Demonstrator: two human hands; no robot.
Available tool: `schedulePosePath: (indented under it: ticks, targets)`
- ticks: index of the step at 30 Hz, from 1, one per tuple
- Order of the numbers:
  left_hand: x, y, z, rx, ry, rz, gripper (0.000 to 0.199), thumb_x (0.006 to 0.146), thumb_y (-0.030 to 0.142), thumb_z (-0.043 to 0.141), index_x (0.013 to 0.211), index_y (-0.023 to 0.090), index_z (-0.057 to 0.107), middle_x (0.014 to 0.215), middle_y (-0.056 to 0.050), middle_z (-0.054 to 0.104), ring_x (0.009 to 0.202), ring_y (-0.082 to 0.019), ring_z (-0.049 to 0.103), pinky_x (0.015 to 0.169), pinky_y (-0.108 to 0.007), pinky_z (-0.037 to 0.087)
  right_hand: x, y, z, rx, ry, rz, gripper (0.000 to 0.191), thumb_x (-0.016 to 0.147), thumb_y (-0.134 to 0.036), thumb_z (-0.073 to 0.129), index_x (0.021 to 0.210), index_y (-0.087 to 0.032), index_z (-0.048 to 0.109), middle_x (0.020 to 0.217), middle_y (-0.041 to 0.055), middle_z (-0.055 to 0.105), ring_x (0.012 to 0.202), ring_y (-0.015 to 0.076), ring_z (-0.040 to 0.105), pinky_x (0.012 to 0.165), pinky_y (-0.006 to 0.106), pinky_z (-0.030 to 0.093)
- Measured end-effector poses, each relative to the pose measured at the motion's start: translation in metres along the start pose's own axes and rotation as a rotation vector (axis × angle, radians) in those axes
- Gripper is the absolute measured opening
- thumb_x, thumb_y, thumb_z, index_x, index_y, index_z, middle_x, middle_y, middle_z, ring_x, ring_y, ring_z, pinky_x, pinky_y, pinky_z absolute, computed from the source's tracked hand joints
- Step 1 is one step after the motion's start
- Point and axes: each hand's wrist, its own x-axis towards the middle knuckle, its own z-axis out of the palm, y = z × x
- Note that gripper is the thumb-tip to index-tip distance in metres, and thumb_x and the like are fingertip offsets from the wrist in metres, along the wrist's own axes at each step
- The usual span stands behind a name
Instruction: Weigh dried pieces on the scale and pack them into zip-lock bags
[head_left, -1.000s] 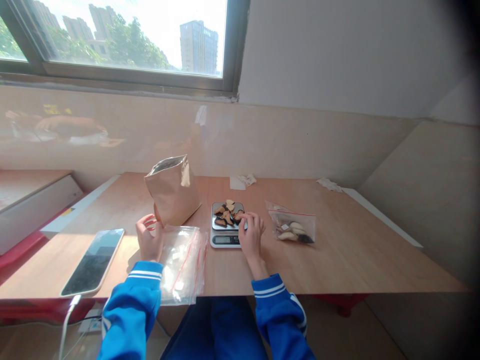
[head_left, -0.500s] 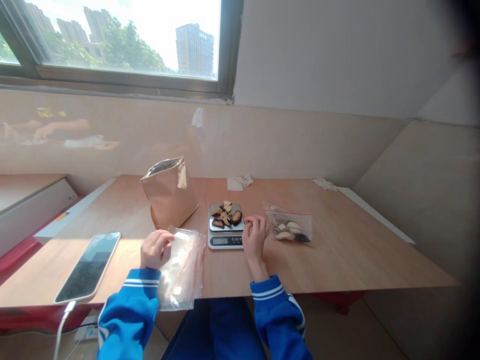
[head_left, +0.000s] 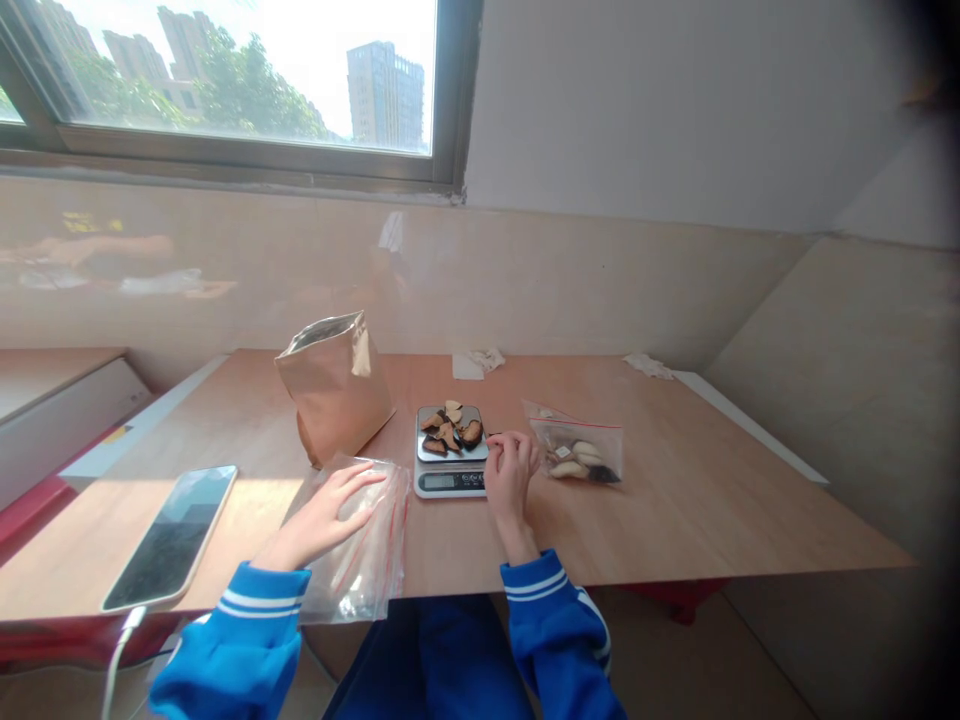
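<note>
My left hand [head_left: 326,515] rests with its fingers spread on a stack of clear zip bags [head_left: 364,560] with red seal lines. Beside the right edge of a small kitchen scale [head_left: 450,484] is my right hand [head_left: 511,475], its fingers pinched together; a small dark bit shows at the fingertips, too small to name. Dried brown slices [head_left: 448,436] lie on the scale's plate. To the right of my right hand is a filled zip bag [head_left: 577,452] with pale and dark pieces inside.
An open brown paper bag [head_left: 334,385] stands behind the clear bags. A phone [head_left: 172,538] with a white cable lies at the left. Crumpled white scraps [head_left: 487,360] lie near the wall, with more [head_left: 649,367] farther right.
My left hand has opened from a loose curl and spread over the clear bags, whose stack now reaches farther left. My right hand has stayed beside the scale.
</note>
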Motion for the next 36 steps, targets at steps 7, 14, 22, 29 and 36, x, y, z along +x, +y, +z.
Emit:
schedulePosePath:
  ticks: [7,14,22,29,36]
  targets:
    - [-0.007,-0.022,0.029,-0.077,0.019,-0.077,0.046,0.075,0.045,0.064,0.120,0.033,0.064,0.133,-0.008,0.057,0.132,-0.031,0.042,0.106,-0.050,0.039,-0.002,0.001,0.001,0.007,-0.023,-0.002,0.019,0.084,-0.011,0.042,0.084,-0.019,0.059,0.098,0.0083,0.052,0.095,0.0237,0.047,0.086,0.040,0.034]
    - [-0.007,-0.027,0.031,-0.180,0.084,-0.096,0.040,0.084,0.049,0.053,0.114,0.028,0.068,0.123,-0.008,0.065,0.131,-0.029,0.044,0.104,-0.046,0.042,-0.001,0.000,0.000,0.007,-0.039,0.016,0.020,0.084,-0.011,0.041,0.084,-0.020,0.059,0.098,0.0078,0.054,0.094,0.0232,0.047,0.086,0.040,0.034]
    - [0.001,0.014,0.019,-0.025,0.404,0.027,0.034,0.092,0.036,0.042,0.116,0.029,0.065,0.130,-0.003,0.060,0.134,-0.024,0.041,0.111,-0.048,0.032,-0.015,-0.043,-0.015,0.229,-0.152,-0.082,0.016,0.091,-0.020,0.040,0.092,-0.022,0.056,0.098,0.0063,0.058,0.101,0.0221,0.051,0.093,0.042,0.035]
    - [0.008,0.074,0.036,-0.229,0.680,-0.056,0.032,0.095,0.034,0.036,0.104,0.028,0.066,0.112,-0.003,0.069,0.112,-0.022,0.061,0.096,-0.041,0.047,-0.030,-0.106,-0.020,0.523,-0.419,0.127,0.025,0.088,-0.030,0.048,0.112,-0.022,0.045,0.082,0.0023,0.062,0.072,0.0188,0.059,0.066,0.031,0.047]
    - [0.013,0.069,0.030,-0.342,1.046,-0.323,0.033,0.095,0.040,0.033,0.085,0.023,0.059,0.072,-0.002,0.066,0.066,-0.019,0.065,0.071,-0.035,0.049,-0.011,-0.088,-0.035,0.658,-0.621,0.241,0.019,0.082,-0.034,0.059,0.096,-0.021,0.055,0.067,-0.0041,0.054,0.059,0.0132,0.052,0.056,0.024,0.042]
